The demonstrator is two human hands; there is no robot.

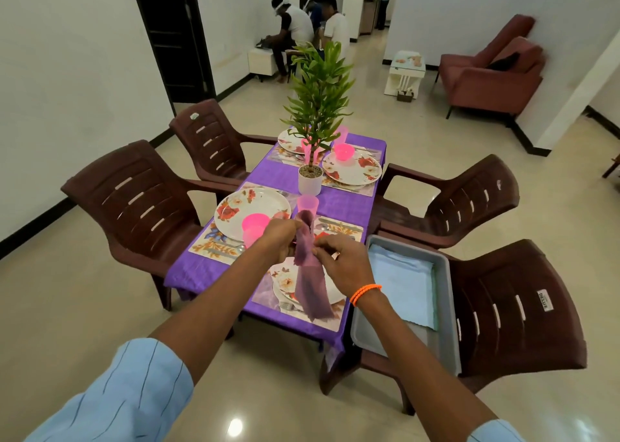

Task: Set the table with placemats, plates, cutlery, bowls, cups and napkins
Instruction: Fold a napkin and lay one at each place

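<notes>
Cloth is what we are handling: a mauve napkin hangs in the air over the near plate, gathered at its top and falling in a loose strip. Our left hand is curled round its upper part and our right hand pinches its edge just beside, so both hands are clamped on the one napkin, close together. We judge it light, soft and limp; it will sag wherever it is unsupported, so corners or a folded edge are the places to hold.

Just beyond the napkin stands a pink cup, and a pink bowl sits on the left plate; either could be tipped by a trailing end. Farther off, a potted plant holds the middle of the purple tablecloth. To the right, a grey tray with a pale blue cloth rests on a brown chair. People sit in the far background.
</notes>
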